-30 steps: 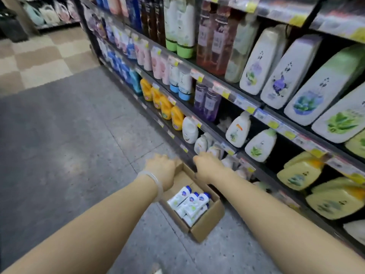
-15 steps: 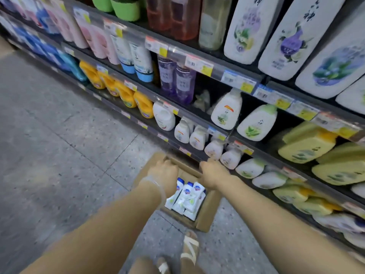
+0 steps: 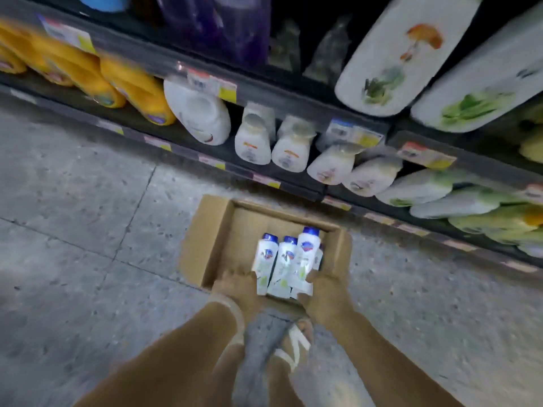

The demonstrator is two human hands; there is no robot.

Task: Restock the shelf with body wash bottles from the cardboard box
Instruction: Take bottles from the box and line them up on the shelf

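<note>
An open cardboard box [image 3: 216, 230] sits on the floor in front of the bottom shelf [image 3: 188, 151]. Several white body wash bottles [image 3: 286, 257] with blue caps lie in its near right part, caps pointing at the shelf. Both my hands reach into the near end of the box. My left hand [image 3: 235, 286] is at the base of the leftmost bottle [image 3: 266, 259]; blur hides its fingers. My right hand [image 3: 323, 292] holds the base of the rightmost bottle [image 3: 305, 254], thumb across it.
The bottom shelf carries orange jugs [image 3: 135, 89] at left and white bottles [image 3: 252, 142] behind the box, green-topped ones further right. Larger white refill packs [image 3: 390, 60] fill the shelf above. My sandalled foot [image 3: 293, 345] stands just behind the box on grey floor.
The view has dropped low and close to the box. Both hands moved from the box's far flaps down to the bottles at its near end.
</note>
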